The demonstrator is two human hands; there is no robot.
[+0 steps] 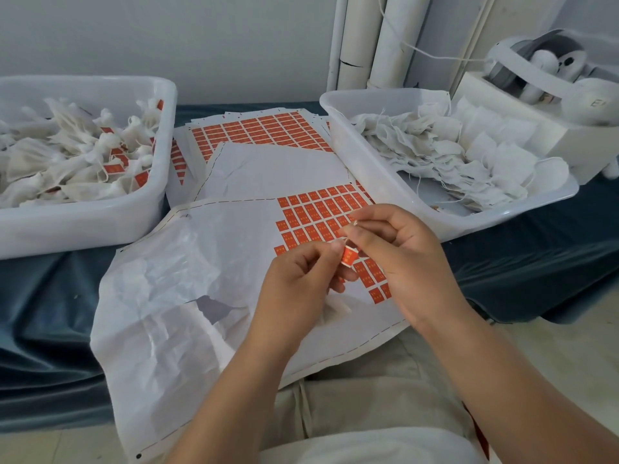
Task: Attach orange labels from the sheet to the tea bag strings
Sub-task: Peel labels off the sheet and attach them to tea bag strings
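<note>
Currently at the sticking step: left hand (pixel 296 279) and right hand (pixel 400 262) both pinch one orange label (pixel 348 255) over the near sheet (pixel 234 262). String too thin to confirm. Next probably: press label closed, drop it into left bin (pixel 100 226).

place: hand-packing workroom | signs: tub of labelled tea bags (pixel 67 229), tub of unlabelled ones (pixel 485 222), stacked label sheets (pixel 268 128), cloth-covered bench (pixel 50 313)

Both hands, left (pixel 298 272) and right (pixel 398 259), pinch a small folded orange paper label (pixel 349 255) above the large white backing sheet (pixel 207 262), between two white plastic tubs of tea bags.
</note>
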